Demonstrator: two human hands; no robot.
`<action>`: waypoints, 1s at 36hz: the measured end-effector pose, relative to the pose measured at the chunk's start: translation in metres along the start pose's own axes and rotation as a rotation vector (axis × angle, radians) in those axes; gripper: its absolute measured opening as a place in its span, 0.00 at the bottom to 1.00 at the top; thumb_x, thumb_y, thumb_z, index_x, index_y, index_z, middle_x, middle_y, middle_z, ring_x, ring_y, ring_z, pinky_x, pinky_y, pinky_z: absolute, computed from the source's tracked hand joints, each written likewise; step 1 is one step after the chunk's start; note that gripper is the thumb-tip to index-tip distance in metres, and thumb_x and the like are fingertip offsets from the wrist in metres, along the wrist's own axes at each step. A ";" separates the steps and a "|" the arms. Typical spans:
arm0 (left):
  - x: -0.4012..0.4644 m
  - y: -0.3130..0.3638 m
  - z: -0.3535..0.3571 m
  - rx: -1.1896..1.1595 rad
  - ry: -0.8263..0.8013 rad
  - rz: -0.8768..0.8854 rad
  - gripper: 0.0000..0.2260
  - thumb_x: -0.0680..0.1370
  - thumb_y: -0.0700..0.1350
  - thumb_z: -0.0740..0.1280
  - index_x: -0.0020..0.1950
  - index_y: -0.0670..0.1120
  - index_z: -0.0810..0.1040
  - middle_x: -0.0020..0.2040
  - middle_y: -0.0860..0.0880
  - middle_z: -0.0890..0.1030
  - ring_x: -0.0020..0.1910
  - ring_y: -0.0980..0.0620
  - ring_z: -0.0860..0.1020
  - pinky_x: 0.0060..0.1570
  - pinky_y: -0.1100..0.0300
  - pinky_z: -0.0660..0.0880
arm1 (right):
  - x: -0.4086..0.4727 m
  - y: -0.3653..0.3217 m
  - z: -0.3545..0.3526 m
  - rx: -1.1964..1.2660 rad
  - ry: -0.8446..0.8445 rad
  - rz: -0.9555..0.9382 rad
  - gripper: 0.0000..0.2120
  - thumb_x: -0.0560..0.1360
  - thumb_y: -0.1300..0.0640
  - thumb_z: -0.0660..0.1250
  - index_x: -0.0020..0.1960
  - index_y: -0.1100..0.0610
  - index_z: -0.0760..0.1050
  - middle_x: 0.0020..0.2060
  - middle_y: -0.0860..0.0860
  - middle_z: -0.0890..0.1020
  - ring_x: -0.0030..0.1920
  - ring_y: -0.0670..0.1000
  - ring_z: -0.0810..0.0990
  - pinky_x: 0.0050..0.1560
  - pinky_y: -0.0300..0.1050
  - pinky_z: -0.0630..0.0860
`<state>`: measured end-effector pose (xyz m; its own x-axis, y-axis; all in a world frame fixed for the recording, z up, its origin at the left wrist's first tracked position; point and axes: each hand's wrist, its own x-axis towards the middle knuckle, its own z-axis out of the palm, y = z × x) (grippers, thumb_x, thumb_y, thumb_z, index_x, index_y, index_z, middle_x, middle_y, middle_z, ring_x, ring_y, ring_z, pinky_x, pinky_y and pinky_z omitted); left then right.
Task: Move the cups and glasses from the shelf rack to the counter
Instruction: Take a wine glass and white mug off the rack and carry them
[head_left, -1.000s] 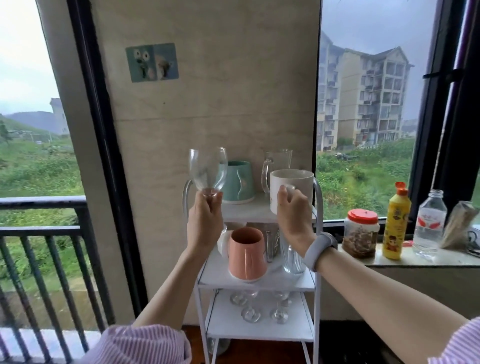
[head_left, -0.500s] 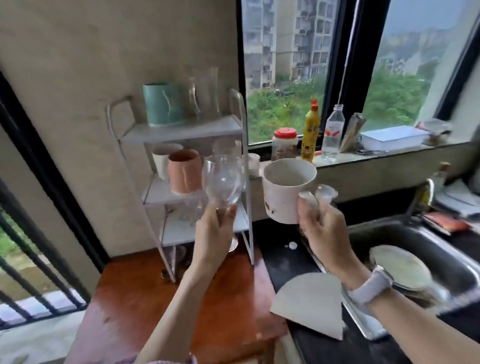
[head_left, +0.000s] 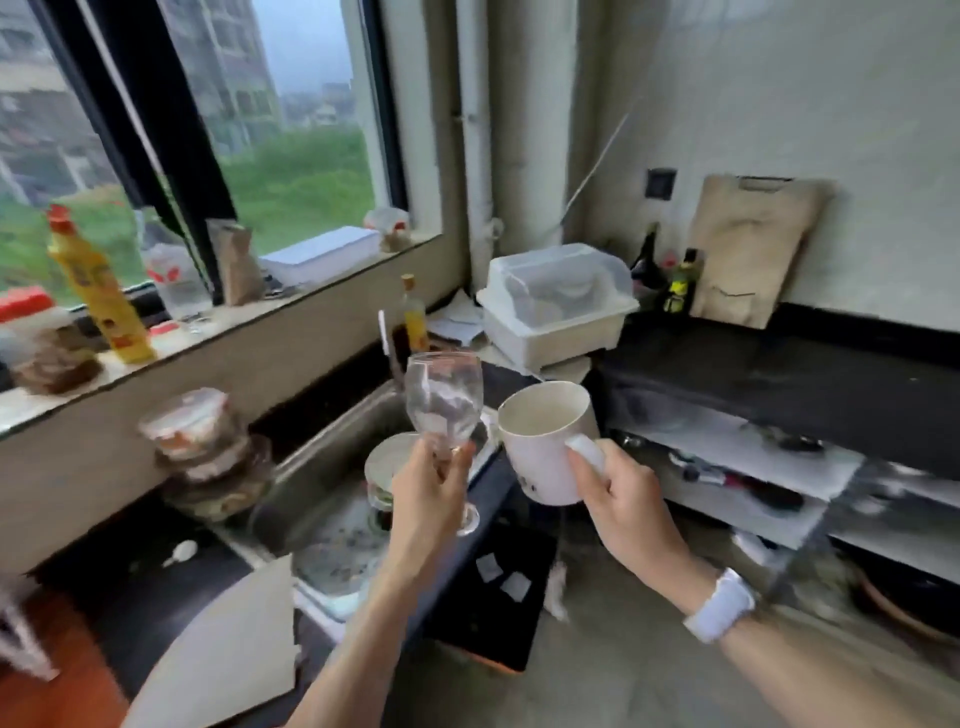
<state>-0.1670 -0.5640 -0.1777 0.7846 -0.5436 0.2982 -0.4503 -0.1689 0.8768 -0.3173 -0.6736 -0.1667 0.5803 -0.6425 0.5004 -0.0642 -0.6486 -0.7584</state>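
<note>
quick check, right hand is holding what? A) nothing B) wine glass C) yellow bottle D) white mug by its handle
D: the right hand has its grip around the handle of the white mug, while the wine glass is held by the stem in the left hand.

Home kitchen: steel sink (head_left: 332, 452) holding dirty dishes, black counter (head_left: 753, 364) carrying a white lidded plastic dish box (head_left: 558, 306), yellow squeeze bottle (head_left: 98, 291) standing on the windowsill (head_left: 234, 332).
</note>
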 end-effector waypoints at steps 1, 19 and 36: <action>0.005 0.009 0.029 -0.006 -0.037 0.024 0.12 0.77 0.46 0.64 0.34 0.48 0.68 0.28 0.53 0.72 0.28 0.59 0.70 0.30 0.67 0.66 | 0.002 0.016 -0.021 -0.044 0.042 0.007 0.18 0.76 0.56 0.61 0.32 0.44 0.59 0.20 0.44 0.68 0.24 0.39 0.68 0.25 0.29 0.61; 0.069 0.136 0.416 -0.153 -0.593 0.147 0.11 0.76 0.51 0.63 0.34 0.53 0.69 0.30 0.50 0.77 0.33 0.47 0.76 0.41 0.47 0.76 | 0.032 0.226 -0.293 -0.320 0.510 0.404 0.14 0.77 0.58 0.60 0.33 0.53 0.65 0.26 0.45 0.69 0.28 0.42 0.70 0.27 0.33 0.62; 0.217 0.183 0.734 -0.175 -0.801 0.064 0.08 0.75 0.48 0.67 0.44 0.44 0.79 0.31 0.51 0.78 0.29 0.56 0.76 0.30 0.67 0.69 | 0.202 0.464 -0.438 -0.329 0.556 0.662 0.15 0.77 0.56 0.60 0.32 0.51 0.65 0.29 0.44 0.71 0.30 0.33 0.74 0.26 0.27 0.67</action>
<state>-0.3923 -1.3161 -0.2293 0.1880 -0.9810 0.0477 -0.3588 -0.0234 0.9331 -0.5855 -1.2835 -0.2343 -0.1250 -0.9716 0.2008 -0.5207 -0.1081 -0.8468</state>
